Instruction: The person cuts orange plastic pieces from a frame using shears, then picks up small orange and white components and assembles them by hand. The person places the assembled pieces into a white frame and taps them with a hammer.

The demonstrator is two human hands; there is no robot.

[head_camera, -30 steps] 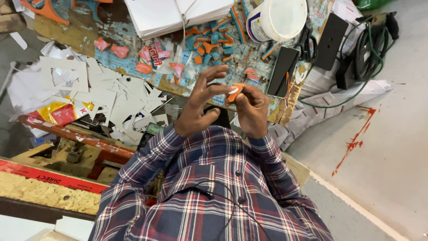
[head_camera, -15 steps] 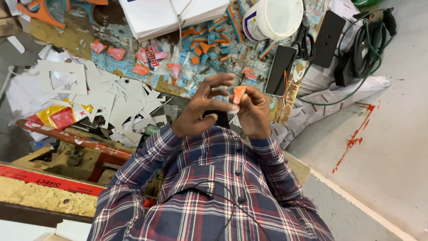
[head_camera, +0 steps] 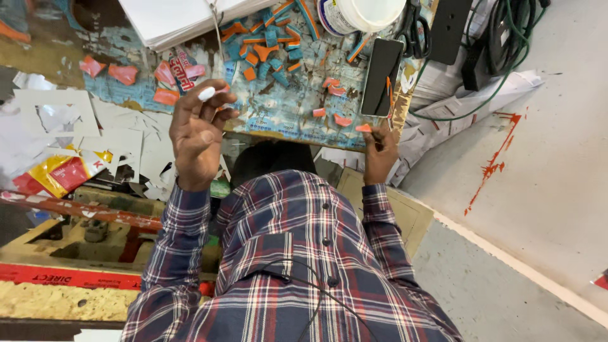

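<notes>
Orange scrap (head_camera: 363, 128) sits pinched in the right hand's (head_camera: 380, 155) fingertips at the worn board's (head_camera: 285, 107) near edge, as if for placing, while the left hand (head_camera: 197, 136), raised apart, nips a small white bit (head_camera: 206, 94).

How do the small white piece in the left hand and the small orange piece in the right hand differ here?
The small white piece is white and rounded; the small orange piece is orange and flat. The white one is pinched in the raised left hand, out to the side over white paper scraps; the orange one is held low at the worn blue board's edge by the right hand. Both are small and held at fingertips.
</notes>
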